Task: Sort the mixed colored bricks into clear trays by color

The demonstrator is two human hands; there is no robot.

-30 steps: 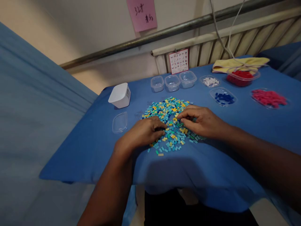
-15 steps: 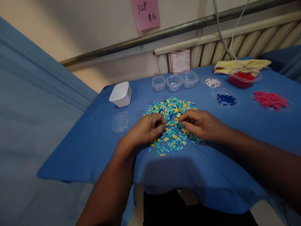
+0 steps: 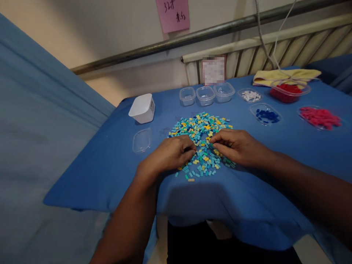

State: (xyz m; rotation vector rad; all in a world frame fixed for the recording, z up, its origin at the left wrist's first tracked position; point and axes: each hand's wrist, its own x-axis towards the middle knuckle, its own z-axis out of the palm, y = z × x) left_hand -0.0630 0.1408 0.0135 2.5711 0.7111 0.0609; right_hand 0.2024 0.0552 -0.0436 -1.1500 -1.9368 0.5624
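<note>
A pile of small light-blue, teal and yellow bricks (image 3: 202, 126) lies in the middle of the blue-covered table (image 3: 115, 165). My left hand (image 3: 169, 154) rests on the pile's near left side with its fingers curled under, pinching at the bricks. My right hand (image 3: 238, 146) lies on the near right side, fingertips drawn together at the pile's centre. What either pinch holds is too small to make out.
Three clear tubs (image 3: 205, 95) stand behind the pile. A white box (image 3: 143, 108) and a clear lid (image 3: 142, 140) lie to the left. At the right are dishes of white (image 3: 250, 96), dark-blue (image 3: 266, 115), pink (image 3: 319, 117) and red pieces (image 3: 288, 91), then a yellow cloth (image 3: 283, 75).
Both hands have stayed on the pile with small finger movements. My left hand's fingers slid slightly right toward the centre. The view drifted a little.
</note>
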